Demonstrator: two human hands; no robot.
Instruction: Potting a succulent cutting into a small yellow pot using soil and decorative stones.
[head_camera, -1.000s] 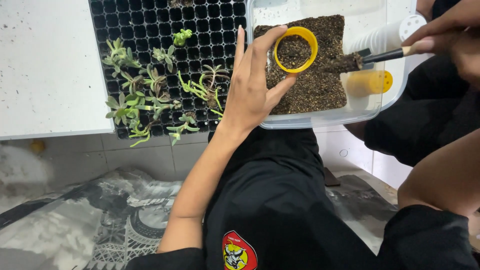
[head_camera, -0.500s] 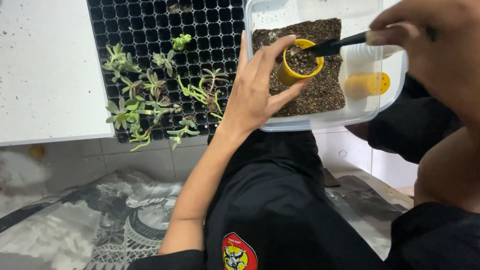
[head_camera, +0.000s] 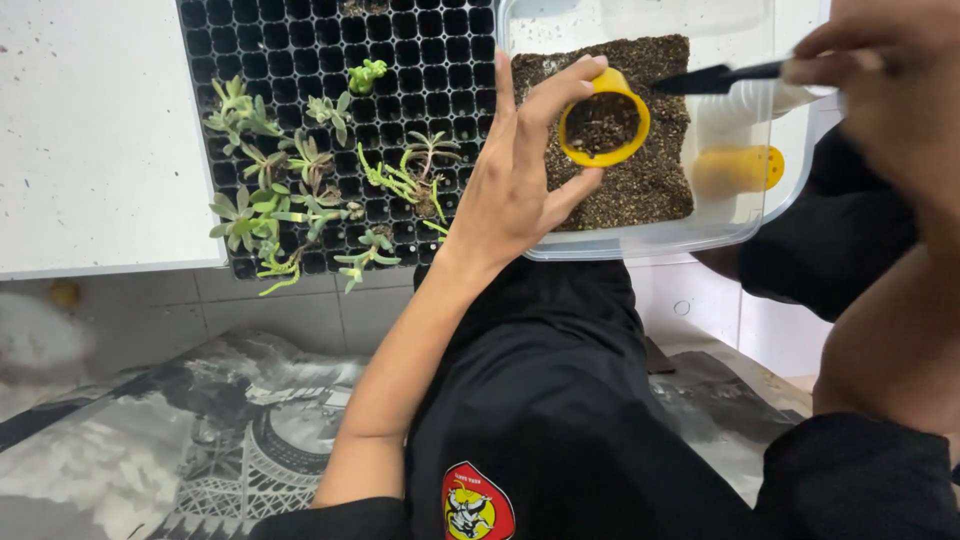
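Left hand (head_camera: 515, 190) raised over the near-left corner of a clear plastic tub (head_camera: 740, 225), pinching a small yellow pot (head_camera: 603, 118) between thumb below and fingertips above. Pot tilted, mouth turned up toward the camera, dark gritty soil visible inside, roughly filled. Pot held above the bed of brown potting mix (head_camera: 640, 180) filling the left part of the tub, apart from its surface as far as can be judged.

Right hand (head_camera: 890, 75) at upper right, blurred, fingers closed around the handle of a thin black tool (head_camera: 715, 78). Tool tip pointing left, just beside the pot's rim, not touching it.

Second yellow pot (head_camera: 738, 168) lying on its side in the bare right part of the tub, seen through the wall. White pot (head_camera: 770, 98) lying above it, partly hidden by the right hand.

Black seedling tray (head_camera: 330, 40) left of the tub, on a white speckled table (head_camera: 95, 140), with several small green succulent cuttings (head_camera: 300, 190) lying across the cells.
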